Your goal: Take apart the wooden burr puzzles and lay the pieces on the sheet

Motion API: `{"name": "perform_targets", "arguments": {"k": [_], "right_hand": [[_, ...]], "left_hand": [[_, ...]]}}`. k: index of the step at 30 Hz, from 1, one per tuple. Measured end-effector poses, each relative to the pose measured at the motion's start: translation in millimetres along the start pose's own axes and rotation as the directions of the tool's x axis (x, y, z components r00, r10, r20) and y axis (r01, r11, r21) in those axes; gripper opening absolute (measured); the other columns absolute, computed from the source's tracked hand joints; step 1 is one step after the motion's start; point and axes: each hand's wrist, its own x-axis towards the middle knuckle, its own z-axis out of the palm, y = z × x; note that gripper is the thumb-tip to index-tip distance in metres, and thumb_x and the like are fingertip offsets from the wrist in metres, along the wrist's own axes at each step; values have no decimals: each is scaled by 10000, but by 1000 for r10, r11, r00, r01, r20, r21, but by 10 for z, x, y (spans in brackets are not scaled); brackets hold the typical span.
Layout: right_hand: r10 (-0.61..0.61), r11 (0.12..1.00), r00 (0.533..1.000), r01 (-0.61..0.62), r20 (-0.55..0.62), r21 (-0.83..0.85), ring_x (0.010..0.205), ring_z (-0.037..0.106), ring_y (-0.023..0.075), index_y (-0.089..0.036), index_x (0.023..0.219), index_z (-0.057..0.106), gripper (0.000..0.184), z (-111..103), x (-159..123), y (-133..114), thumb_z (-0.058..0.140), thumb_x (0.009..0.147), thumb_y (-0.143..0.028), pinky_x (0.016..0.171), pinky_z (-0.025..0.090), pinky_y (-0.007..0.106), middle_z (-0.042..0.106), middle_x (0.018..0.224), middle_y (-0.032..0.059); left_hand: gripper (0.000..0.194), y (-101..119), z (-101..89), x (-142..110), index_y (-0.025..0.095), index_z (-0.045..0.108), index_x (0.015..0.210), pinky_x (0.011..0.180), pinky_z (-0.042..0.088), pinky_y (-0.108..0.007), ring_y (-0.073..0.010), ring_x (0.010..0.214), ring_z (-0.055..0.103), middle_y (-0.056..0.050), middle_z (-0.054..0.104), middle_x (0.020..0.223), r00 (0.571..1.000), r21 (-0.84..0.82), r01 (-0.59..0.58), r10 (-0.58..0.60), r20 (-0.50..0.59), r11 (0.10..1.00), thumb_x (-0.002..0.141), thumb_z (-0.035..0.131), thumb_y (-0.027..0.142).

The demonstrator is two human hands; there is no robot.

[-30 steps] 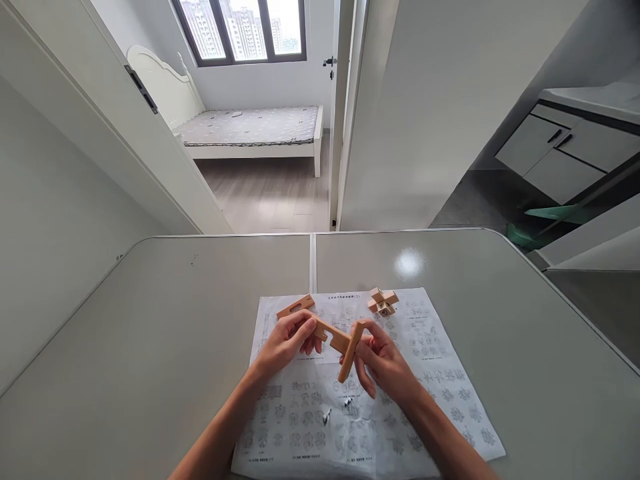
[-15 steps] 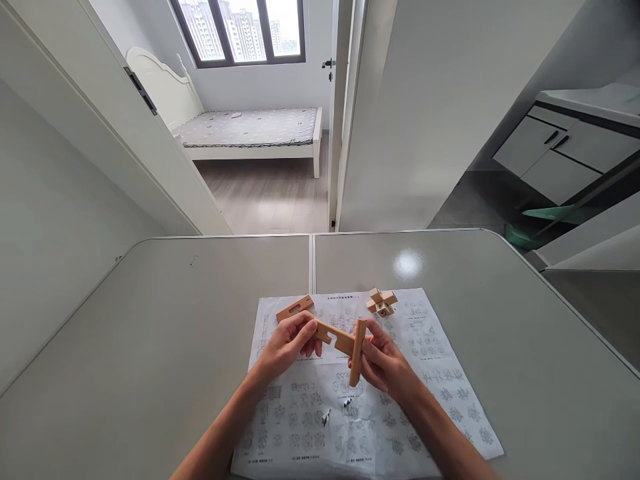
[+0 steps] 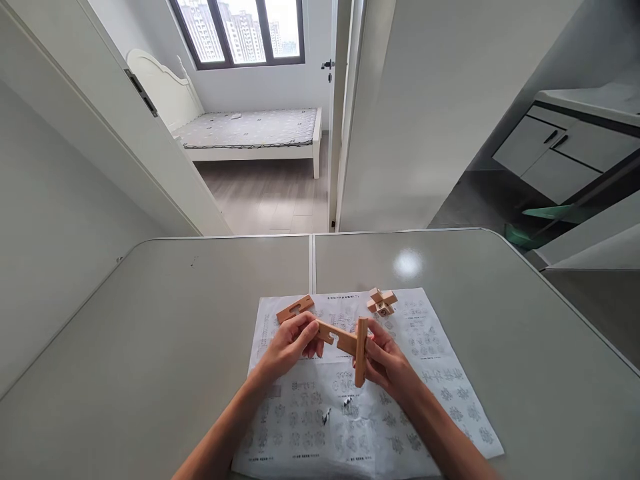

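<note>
"Head camera: what sits at the centre?"

"Notched wooden bar (image 3: 345, 340), held just above the printed sheet (image 3: 313, 427). Slopes down slightly from left to right. Its right end meets a wooden crosspiece (image 3: 361, 353), which stands nearly vertical in view. Whether one passes through the other, cannot tell."

"Fingers?"

"Left hand (image 3: 290, 343): thumb and fingertips closed in a pinch on the bar's left end, other fingers curled beneath. Right hand (image 3: 387, 360): thumb and fingers closed around the crosspiece near the join. Exact contact partly hidden behind the wood."

"Other pieces nearby?"

"Two items on the upper part of the sheet. Slotted wooden block (image 3: 295, 309), lying tilted just beyond the left hand. Interlocked wooden cluster (image 3: 383, 303), paler, dark marking on one face, beyond the right hand."

"And the sheet itself?"

"Creased, covered in small diagrams and lines of print too fine to read. Lies on a grey table (image 3: 150, 333) with a pale seam down the far middle and a patch of glare to the right."

"Farther out?"

"Through a doorway, a white bed (image 3: 255, 130) with a patterned mattress, below a dark-framed window (image 3: 245, 30). Far right, white cabinets (image 3: 560, 153) with dark handles."
</note>
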Motion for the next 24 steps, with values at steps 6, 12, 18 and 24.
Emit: {"name": "perform_targets", "arguments": {"k": [6, 12, 18, 24], "right_hand": [[-73, 997, 994, 75, -80, 23, 361, 213, 47, -249, 1043, 601, 455, 52, 35, 5, 796, 855, -614, 423, 247, 202, 413, 433, -135], [-68, 994, 995, 73, -71, 81, 329, 221, 29, -244, 1029, 607, 421, -3, 21, 19, 778, 878, -598, 381, 224, 204, 553, 550, -90], [-112, 976, 973, 146, -202, 163, 382, 368, 52, -256, 1050, 613, 394, -50, 33, -27, 824, 859, -528, 404, 347, 207, 666, 708, -38], [-116, 988, 976, 133, -181, 81, 564, 549, 109, -206, 1055, 660, 330, 41, 54, -27, 798, 905, -465, 531, 488, 241, 635, 766, -7]], "left_hand": [[415, -39, 3, 15, 171, 588, 876, 537, 412, -232, -100, 533, 503, 2, 620, 636, 998, -21, -16, 15, -56, 1000, 1019, 564, 559], [426, -87, -39, 25, 166, 602, 893, 527, 399, -238, -100, 520, 495, 7, 602, 629, 995, -40, -23, 19, -99, 999, 1012, 569, 573], [400, -108, -63, 39, 161, 562, 897, 519, 387, -224, -73, 506, 494, 1, 643, 678, 987, -92, -46, 31, -160, 995, 1028, 566, 539], [377, -96, -11, 48, 202, 445, 903, 511, 390, -222, -75, 484, 512, -38, 736, 751, 993, -74, -25, 16, -121, 997, 1015, 588, 533]]}}
